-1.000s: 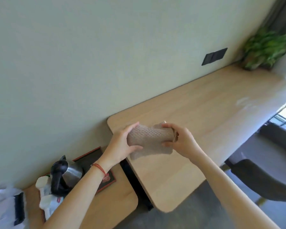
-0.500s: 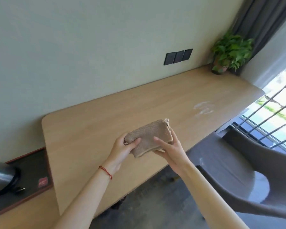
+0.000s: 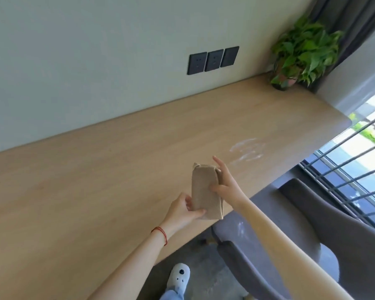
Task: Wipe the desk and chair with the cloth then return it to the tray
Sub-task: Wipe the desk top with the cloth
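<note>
**Cloth poised short of the smear**

We hold the folded beige woven cloth above the pale wooden desk, its long axis running away from us. Our left hand pinches the near end; our right hand presses the far side, forefinger extended. The white smear lies ahead and rightward, nearer the right hand. The grey chair waits below.

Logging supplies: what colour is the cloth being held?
Light beige-brown, plain; the cloth shows best in the head view.
</note>
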Demonstrator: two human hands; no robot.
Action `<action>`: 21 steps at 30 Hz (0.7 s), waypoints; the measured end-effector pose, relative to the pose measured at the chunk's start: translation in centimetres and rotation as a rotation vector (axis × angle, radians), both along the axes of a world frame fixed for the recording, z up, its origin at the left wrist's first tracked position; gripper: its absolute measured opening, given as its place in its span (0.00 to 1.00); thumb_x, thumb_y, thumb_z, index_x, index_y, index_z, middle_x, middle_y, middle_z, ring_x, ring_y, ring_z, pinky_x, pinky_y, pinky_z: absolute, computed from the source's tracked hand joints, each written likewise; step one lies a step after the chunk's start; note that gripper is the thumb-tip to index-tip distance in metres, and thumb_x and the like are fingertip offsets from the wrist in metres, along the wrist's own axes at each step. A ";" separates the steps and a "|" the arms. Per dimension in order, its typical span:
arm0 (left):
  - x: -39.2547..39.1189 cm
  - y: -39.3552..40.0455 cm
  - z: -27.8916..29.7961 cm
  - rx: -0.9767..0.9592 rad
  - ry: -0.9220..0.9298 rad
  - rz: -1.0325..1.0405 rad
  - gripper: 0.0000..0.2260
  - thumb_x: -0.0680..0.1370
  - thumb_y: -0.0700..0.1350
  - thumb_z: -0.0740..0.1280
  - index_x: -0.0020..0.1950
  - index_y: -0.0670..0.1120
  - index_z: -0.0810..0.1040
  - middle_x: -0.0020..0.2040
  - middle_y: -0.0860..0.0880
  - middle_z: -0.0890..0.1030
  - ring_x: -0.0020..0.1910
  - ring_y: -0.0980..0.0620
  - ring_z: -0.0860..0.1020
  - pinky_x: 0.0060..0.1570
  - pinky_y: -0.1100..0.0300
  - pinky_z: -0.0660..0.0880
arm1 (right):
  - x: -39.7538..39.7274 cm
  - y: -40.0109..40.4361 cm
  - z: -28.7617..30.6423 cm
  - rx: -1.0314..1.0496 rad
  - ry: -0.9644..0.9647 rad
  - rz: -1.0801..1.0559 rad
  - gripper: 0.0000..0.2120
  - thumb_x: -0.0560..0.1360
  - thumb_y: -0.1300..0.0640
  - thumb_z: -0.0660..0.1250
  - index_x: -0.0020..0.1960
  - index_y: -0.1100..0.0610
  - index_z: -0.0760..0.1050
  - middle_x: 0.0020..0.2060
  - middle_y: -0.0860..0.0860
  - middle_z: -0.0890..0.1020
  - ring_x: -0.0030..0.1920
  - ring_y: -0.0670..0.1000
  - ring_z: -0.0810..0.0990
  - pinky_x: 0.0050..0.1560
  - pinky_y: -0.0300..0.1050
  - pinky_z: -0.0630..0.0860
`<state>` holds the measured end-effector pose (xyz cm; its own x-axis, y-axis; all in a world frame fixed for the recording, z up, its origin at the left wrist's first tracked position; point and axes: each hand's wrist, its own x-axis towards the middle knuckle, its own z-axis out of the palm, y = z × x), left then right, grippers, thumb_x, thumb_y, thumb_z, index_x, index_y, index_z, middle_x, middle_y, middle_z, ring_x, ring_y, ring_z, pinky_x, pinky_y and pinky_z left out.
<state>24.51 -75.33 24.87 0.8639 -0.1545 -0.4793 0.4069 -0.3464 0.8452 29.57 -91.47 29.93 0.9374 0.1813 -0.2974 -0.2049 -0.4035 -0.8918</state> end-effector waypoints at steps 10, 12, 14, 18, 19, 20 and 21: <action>7.5 -8.0 -2.4 0.057 0.010 0.051 0.08 0.73 0.51 0.70 0.45 0.48 0.76 0.46 0.50 0.79 0.49 0.50 0.78 0.49 0.56 0.76 | 9.5 -5.7 -4.5 -0.409 -0.389 0.310 0.33 0.71 0.77 0.60 0.71 0.55 0.65 0.75 0.57 0.60 0.73 0.58 0.63 0.67 0.46 0.65; 7.8 -8.7 -2.9 0.252 -0.050 0.031 0.09 0.74 0.50 0.68 0.52 0.48 0.78 0.51 0.50 0.74 0.53 0.48 0.76 0.53 0.56 0.74 | 9.7 -6.3 -5.9 -0.543 -0.439 0.365 0.29 0.74 0.72 0.61 0.72 0.55 0.64 0.76 0.56 0.56 0.73 0.61 0.58 0.69 0.54 0.65; 7.6 -9.1 -3.6 0.396 -0.130 0.093 0.11 0.75 0.43 0.67 0.56 0.50 0.78 0.53 0.49 0.72 0.56 0.48 0.72 0.57 0.56 0.72 | 9.5 -6.8 -7.6 -0.651 -0.453 0.464 0.26 0.79 0.60 0.61 0.75 0.53 0.59 0.78 0.53 0.51 0.77 0.60 0.49 0.74 0.58 0.57; 7.6 -10.0 -4.8 0.587 -0.357 0.308 0.17 0.76 0.38 0.64 0.64 0.51 0.74 0.62 0.47 0.72 0.62 0.46 0.70 0.61 0.55 0.69 | 8.6 -7.4 -10.5 -0.637 -0.380 0.538 0.33 0.79 0.45 0.57 0.77 0.53 0.46 0.78 0.50 0.46 0.77 0.50 0.40 0.78 0.54 0.46; 8.0 -10.3 -5.2 0.639 -0.387 0.323 0.19 0.77 0.38 0.62 0.67 0.50 0.73 0.66 0.45 0.71 0.65 0.44 0.68 0.64 0.52 0.67 | 8.4 -7.4 -11.0 -0.639 -0.368 0.506 0.34 0.79 0.43 0.56 0.77 0.53 0.45 0.78 0.49 0.47 0.77 0.49 0.40 0.78 0.52 0.45; 8.6 -10.6 -5.6 0.673 -0.389 0.322 0.20 0.78 0.38 0.61 0.69 0.50 0.70 0.69 0.43 0.68 0.68 0.41 0.66 0.67 0.49 0.64 | 8.3 -7.2 -11.4 -0.662 -0.382 0.480 0.34 0.79 0.42 0.56 0.77 0.54 0.46 0.78 0.50 0.47 0.77 0.49 0.41 0.78 0.52 0.44; 9.1 -10.9 -6.0 0.691 -0.373 0.320 0.21 0.79 0.38 0.59 0.71 0.50 0.68 0.72 0.42 0.65 0.72 0.39 0.62 0.71 0.46 0.60 | 8.1 -7.0 -11.7 -0.688 -0.423 0.460 0.33 0.79 0.42 0.56 0.77 0.55 0.48 0.78 0.51 0.50 0.78 0.51 0.43 0.78 0.52 0.43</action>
